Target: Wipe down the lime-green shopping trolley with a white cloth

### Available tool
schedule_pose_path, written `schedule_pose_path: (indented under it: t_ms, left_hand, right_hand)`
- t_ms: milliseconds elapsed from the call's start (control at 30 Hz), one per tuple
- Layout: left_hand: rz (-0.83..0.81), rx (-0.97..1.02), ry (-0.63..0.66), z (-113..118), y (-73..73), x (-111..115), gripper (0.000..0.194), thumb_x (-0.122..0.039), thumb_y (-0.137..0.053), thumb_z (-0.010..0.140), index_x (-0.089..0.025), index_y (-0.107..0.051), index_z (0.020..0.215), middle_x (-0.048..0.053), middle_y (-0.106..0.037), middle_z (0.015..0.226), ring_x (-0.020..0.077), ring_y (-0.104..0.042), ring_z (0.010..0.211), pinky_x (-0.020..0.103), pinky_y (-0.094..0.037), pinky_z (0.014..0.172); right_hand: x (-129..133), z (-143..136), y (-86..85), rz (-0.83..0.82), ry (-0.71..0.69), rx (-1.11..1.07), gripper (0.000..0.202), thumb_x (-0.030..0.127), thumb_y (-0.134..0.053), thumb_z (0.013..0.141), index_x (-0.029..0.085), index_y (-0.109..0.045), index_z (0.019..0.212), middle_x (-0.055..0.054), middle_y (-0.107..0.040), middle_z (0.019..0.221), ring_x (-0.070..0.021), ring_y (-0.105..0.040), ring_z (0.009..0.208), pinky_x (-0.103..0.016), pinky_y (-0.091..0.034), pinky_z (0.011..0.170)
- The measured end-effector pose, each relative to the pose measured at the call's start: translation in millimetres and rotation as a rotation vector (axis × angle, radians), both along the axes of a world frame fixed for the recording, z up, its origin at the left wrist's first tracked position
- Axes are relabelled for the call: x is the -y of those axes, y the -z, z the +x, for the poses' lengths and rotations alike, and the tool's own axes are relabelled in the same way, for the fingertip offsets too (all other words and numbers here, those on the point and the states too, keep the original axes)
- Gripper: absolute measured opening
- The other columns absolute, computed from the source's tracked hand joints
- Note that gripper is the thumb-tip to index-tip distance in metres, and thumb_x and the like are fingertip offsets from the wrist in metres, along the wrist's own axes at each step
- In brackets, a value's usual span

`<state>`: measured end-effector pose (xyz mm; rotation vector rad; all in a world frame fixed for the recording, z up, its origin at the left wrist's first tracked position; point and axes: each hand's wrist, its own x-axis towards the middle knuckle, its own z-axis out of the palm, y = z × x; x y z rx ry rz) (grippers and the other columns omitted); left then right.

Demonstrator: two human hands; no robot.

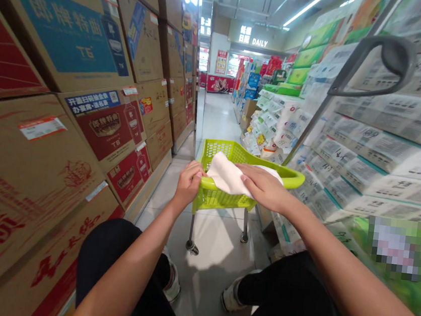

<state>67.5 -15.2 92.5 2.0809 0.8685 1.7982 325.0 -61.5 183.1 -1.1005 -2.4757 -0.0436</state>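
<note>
A lime-green plastic basket cart (215,199) on thin grey legs with casters stands in front of me. My left hand (190,178) is closed round the left corner of its near rim. A white cloth (225,174) is draped over the near rim and partly into the basket. Flat on the cloth lies my right hand (263,183), pressing it against the right part of the rim, fingers extended and pointing left. A grey pole with a looped handle (376,65) rises on the cart's right side.
Stacked cardboard boxes (96,119) line the left side. Piled white paper packs (378,152) fill the right, with green packs (356,245) low down. The tiled aisle (217,113) runs ahead between them. My knees are on both sides below.
</note>
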Motion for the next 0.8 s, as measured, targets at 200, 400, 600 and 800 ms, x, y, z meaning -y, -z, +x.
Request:
schedule_pose_path:
  t_ms: [200,400,600,800]
  left_hand:
    - [-0.009,0.219,-0.018,6,0.5,-7,0.026,-0.022,-0.044,0.079,-0.020,-0.051,0.054,0.001,-0.049,0.058,0.0166,-0.047,0.065,0.032,-0.037,0.064]
    - [-0.103,0.356,-0.029,33,5.2,-5,0.020,-0.028,-0.052,0.070,-0.020,-0.048,0.052,0.001,-0.048,0.056,0.0152,-0.045,0.064,0.030,-0.040,0.063]
    - [-0.182,0.417,0.050,23,8.4,-14,0.017,-0.035,-0.059,0.067,-0.019,-0.058,0.063,0.001,-0.056,0.064,0.0144,-0.047,0.063,0.028,-0.043,0.060]
    - [-0.144,0.310,0.154,-6,1.8,-27,0.026,-0.026,-0.046,0.072,-0.021,-0.063,0.053,0.003,-0.050,0.055,0.0177,-0.049,0.066,0.033,-0.041,0.068]
  right_hand:
    - [-7,51,16.8,0.112,0.396,0.096,0.049,0.038,-0.024,0.101,0.015,-0.063,0.120,-0.013,-0.069,0.119,-0.0298,-0.062,0.111,-0.047,-0.042,0.101]
    - [6,-35,24.1,0.227,0.154,0.142,0.042,0.033,-0.036,0.097,0.013,-0.060,0.124,-0.015,-0.064,0.127,-0.0297,-0.056,0.117,-0.043,-0.038,0.103]
    - [8,-65,21.7,0.184,0.087,0.124,0.050,0.041,-0.034,0.100,0.014,-0.053,0.138,-0.013,-0.067,0.123,-0.0283,-0.059,0.115,-0.042,-0.040,0.102]
    - [-9,25,16.8,0.099,0.375,0.099,0.053,0.047,-0.026,0.102,0.020,-0.058,0.135,-0.010,-0.066,0.127,-0.0275,-0.061,0.116,-0.040,-0.046,0.095]
